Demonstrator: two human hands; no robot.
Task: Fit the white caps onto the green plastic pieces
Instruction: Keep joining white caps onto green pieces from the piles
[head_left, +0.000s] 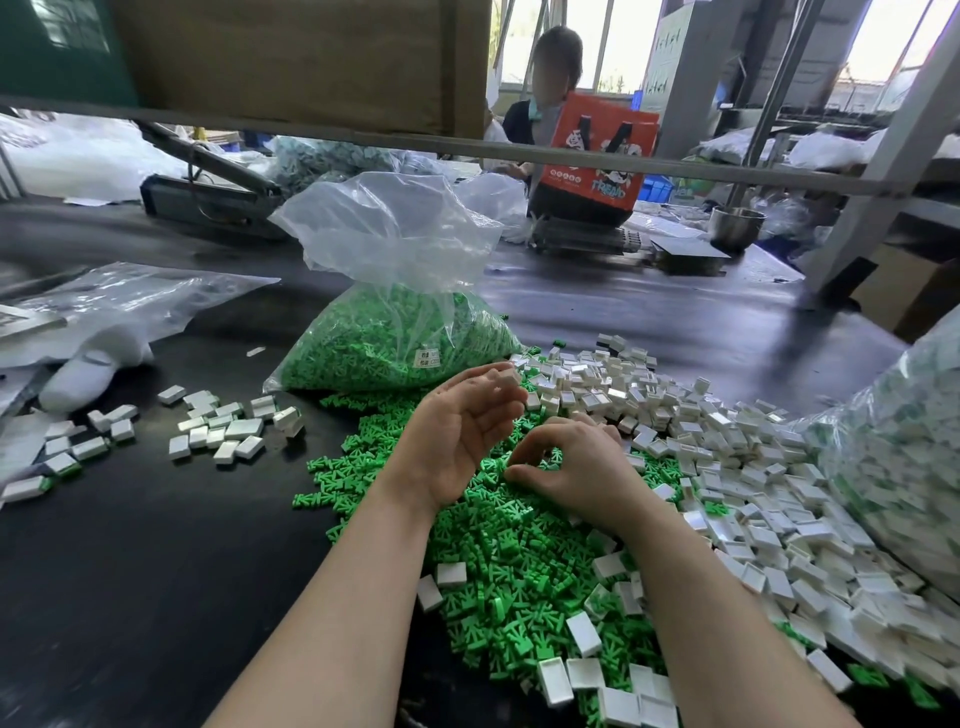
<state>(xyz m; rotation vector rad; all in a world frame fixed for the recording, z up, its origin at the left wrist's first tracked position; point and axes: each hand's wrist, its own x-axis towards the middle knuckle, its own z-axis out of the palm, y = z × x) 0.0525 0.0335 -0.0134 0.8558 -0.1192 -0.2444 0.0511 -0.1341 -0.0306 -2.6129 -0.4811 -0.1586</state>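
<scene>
The left hand (462, 431) was raised at frame centre, palm turned up, with its fingertips pinching a single white cap (506, 376) above the pile. The right hand (569, 467) rested just beside it on the heap of green plastic pieces (498, 551), with thumb and forefinger curled into a ring and closing on a green piece (555, 456) at the tips; the exact grip was partly hidden. The green pieces lay loose across the lower centre of the dark table (130, 571). The loose white caps (727, 467) formed a larger heap at centre right and lower right, touching and overlapping the green pile. A clear bag of green pieces (395, 338) stood above centre. Assembled capped units (223, 431) were scattered at centre left.
</scene>
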